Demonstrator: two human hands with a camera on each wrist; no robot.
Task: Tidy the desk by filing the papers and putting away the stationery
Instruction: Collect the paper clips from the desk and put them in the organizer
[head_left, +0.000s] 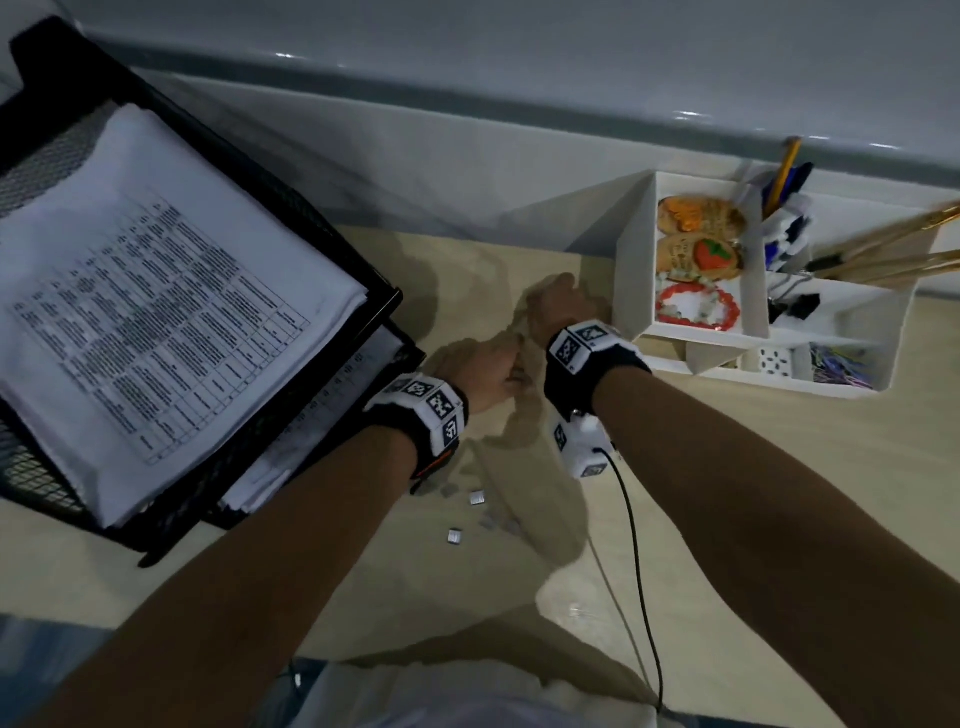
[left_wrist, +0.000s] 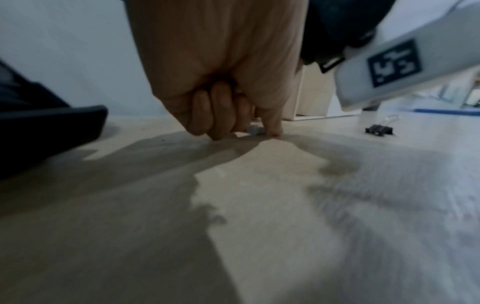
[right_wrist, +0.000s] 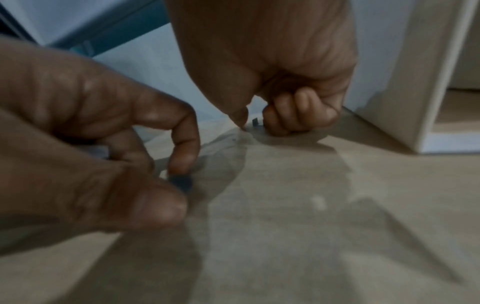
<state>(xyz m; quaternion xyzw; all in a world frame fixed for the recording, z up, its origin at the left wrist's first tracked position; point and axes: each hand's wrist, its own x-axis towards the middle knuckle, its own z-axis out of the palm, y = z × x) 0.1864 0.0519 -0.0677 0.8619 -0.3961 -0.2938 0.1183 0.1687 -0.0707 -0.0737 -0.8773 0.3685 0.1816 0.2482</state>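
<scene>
Both hands work low over the beige desk (head_left: 753, 467), side by side. In the left wrist view my left hand (left_wrist: 246, 132) has its fingers curled and pinches a small grey staple strip (left_wrist: 255, 130) against the desk top. In the right wrist view my right hand (right_wrist: 255, 125) pinches another small staple strip (right_wrist: 255, 121) between thumb and curled index finger, close to the white organiser (right_wrist: 405, 82). The left hand (right_wrist: 174, 187) also shows there, pinching a dark small piece (right_wrist: 182, 183). More loose staple strips (head_left: 477, 498) lie under my left forearm.
A black mesh paper tray (head_left: 384, 301) holding printed sheets (head_left: 156, 312) fills the left. The white desk organiser (head_left: 636, 249) at the right holds pens, brushes, binder clips, bracelets and paper clips. One black binder clip (left_wrist: 379, 129) lies on the desk. A wall runs along the back.
</scene>
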